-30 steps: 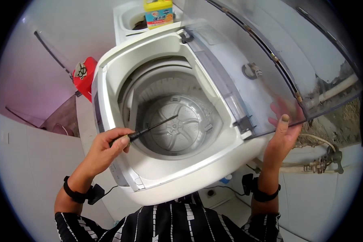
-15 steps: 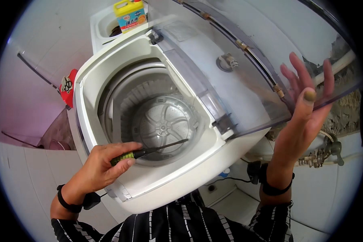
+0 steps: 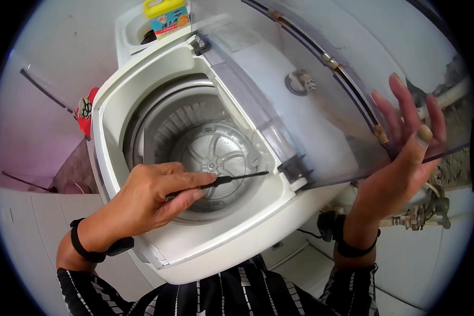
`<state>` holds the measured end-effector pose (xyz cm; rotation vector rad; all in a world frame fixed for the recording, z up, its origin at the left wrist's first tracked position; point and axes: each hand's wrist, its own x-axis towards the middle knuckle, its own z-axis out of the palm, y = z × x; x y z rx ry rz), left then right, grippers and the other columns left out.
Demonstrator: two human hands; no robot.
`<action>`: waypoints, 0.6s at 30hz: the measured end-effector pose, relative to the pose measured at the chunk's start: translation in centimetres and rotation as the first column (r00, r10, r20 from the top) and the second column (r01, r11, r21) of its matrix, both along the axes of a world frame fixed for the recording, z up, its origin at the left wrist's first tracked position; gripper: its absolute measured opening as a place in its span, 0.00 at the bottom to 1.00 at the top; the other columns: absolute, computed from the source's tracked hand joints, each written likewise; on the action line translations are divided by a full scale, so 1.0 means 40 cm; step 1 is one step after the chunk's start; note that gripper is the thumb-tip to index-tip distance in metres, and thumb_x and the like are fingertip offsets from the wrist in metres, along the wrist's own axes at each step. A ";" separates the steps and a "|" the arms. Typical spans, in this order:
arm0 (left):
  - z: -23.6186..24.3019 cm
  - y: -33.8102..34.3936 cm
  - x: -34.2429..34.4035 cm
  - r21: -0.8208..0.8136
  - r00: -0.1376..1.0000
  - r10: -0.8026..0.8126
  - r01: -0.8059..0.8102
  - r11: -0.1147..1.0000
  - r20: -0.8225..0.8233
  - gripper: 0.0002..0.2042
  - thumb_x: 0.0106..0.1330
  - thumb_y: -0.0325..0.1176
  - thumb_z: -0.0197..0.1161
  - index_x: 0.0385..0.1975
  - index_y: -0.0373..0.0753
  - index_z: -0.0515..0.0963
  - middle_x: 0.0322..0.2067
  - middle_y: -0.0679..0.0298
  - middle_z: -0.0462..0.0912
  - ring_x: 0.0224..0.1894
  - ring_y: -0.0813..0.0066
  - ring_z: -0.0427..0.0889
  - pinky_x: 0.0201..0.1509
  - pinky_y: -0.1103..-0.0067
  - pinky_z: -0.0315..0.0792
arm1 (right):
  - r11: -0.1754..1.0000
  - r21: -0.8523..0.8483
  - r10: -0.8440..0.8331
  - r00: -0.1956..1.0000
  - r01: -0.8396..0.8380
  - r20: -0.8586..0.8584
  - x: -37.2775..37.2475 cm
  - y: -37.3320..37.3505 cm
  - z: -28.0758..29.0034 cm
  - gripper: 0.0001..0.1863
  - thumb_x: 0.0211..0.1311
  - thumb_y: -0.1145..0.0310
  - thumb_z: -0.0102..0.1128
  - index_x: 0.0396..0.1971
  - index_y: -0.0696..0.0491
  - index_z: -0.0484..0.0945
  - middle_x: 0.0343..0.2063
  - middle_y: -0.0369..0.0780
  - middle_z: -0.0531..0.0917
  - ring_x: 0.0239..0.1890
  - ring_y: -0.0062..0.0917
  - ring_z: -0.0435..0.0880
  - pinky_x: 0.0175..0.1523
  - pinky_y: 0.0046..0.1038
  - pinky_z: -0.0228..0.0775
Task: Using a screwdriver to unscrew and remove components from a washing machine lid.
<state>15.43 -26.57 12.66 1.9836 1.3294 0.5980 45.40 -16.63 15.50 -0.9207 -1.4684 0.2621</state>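
Note:
A top-loading washing machine [image 3: 247, 239] stands before me with its tub [image 3: 208, 118] uncovered. My left hand [image 3: 155, 197] is closed around a screwdriver [image 3: 242, 177] held over the tub opening. The thin shaft points right, its tip close to the dark hinge [image 3: 296, 169] at the front corner of the lid. Whether the tip touches anything I cannot tell. My right hand [image 3: 397, 174] holds the raised, see-through lid [image 3: 342, 137] by its near right edge. The thumb lies on the near side, and the fingers show through the plastic.
A yellow-capped jug [image 3: 166, 21] stands at the back beside a white basin [image 3: 125, 37]. Left of the machine hangs a red item [image 3: 85, 113]. Pipe valves [image 3: 418, 216] stick out at the right, near a broken wall patch [image 3: 453, 171].
My left hand has moved right and slightly up with the screwdriver, bringing its tip from over the tub toward the hinge. My right hand and the lid have shifted slightly right.

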 end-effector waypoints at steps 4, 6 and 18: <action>-0.022 -0.009 -0.016 0.036 0.996 0.055 -0.058 0.998 0.066 0.14 0.69 0.28 0.66 0.53 0.37 0.85 0.24 0.59 0.79 0.24 0.67 0.79 0.30 0.72 0.71 | 1.000 0.004 0.014 1.000 -0.014 -0.012 0.003 0.001 -0.003 0.25 0.79 0.56 0.42 0.64 0.60 0.60 0.58 0.62 0.79 0.54 0.41 0.87 0.58 0.36 0.84; -0.025 -0.024 -0.038 0.017 0.996 0.079 -0.079 0.997 0.037 0.15 0.71 0.29 0.65 0.55 0.36 0.83 0.25 0.62 0.80 0.25 0.70 0.78 0.30 0.74 0.72 | 0.997 0.030 0.066 0.998 -0.066 -0.019 0.005 0.003 -0.004 0.24 0.79 0.58 0.43 0.64 0.59 0.60 0.58 0.62 0.78 0.54 0.41 0.87 0.58 0.37 0.84; 0.082 -0.120 -0.130 -0.452 0.353 0.592 -0.406 0.794 0.724 0.13 0.72 0.42 0.63 0.43 0.42 0.68 0.29 0.70 0.72 0.22 0.85 0.68 0.23 0.85 0.58 | 0.946 0.138 0.297 0.955 -0.292 -0.013 -0.036 -0.026 -0.012 0.19 0.80 0.72 0.38 0.64 0.63 0.58 0.57 0.61 0.78 0.60 0.44 0.81 0.67 0.44 0.75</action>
